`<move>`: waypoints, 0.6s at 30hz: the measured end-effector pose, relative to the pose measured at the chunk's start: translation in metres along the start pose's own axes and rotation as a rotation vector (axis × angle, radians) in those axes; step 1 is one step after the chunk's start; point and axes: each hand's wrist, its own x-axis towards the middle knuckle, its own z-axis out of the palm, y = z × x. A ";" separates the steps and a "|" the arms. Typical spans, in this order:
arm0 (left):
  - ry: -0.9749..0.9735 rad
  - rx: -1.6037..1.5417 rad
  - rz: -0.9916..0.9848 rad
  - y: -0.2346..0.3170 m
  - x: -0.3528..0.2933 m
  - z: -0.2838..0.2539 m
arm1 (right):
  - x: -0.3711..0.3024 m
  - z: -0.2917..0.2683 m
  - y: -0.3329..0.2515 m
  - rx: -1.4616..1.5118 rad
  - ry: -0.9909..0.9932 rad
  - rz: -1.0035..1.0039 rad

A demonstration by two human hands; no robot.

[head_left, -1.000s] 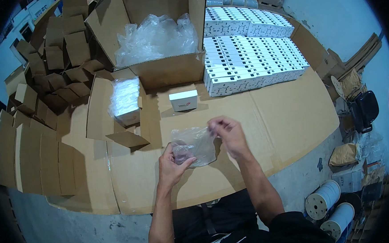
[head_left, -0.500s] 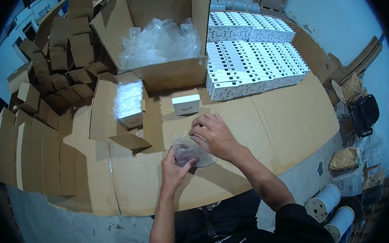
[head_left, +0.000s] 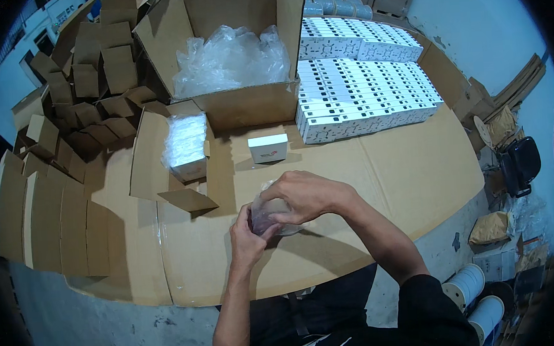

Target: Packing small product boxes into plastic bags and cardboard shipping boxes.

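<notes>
A clear plastic bag [head_left: 262, 217] is between my two hands, above the table's near middle. My left hand [head_left: 248, 239] grips its left and lower side, thumb in front. From the right, my right hand [head_left: 309, 196] arches over the bag, its thumb and fingers curled round the upper right part. The right fingertips are partly hidden behind the plastic, and I cannot tell whether anything is inside. Just beyond my hands a small white box [head_left: 268, 149] stands on the cardboard-covered table [head_left: 200, 266].
Left of the white box, an open carton [head_left: 221, 176] holds plastic-wrapped items [head_left: 185, 140]. Behind it, a large carton [head_left: 247, 106] is filled with clear plastic bags [head_left: 232, 61]. Rows of white boxes [head_left: 367, 94] sit at the back right. Folded brown cartons [head_left: 71, 230] crowd the left.
My right hand has come down and turned over the bag, from pinching its top edge to curling round it. The bag looks more bunched between my hands.
</notes>
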 end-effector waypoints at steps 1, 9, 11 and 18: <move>-0.014 0.001 0.007 0.001 0.001 0.000 | 0.002 0.001 0.003 0.014 -0.006 -0.039; -0.051 -0.089 -0.079 -0.010 0.004 0.002 | 0.004 -0.005 0.009 0.044 -0.037 -0.100; -0.054 -0.162 -0.091 -0.012 0.007 0.003 | 0.002 -0.005 0.016 -0.099 0.203 -0.250; -0.017 -0.247 -0.030 -0.024 0.027 0.002 | 0.003 -0.006 0.048 0.276 0.791 -0.009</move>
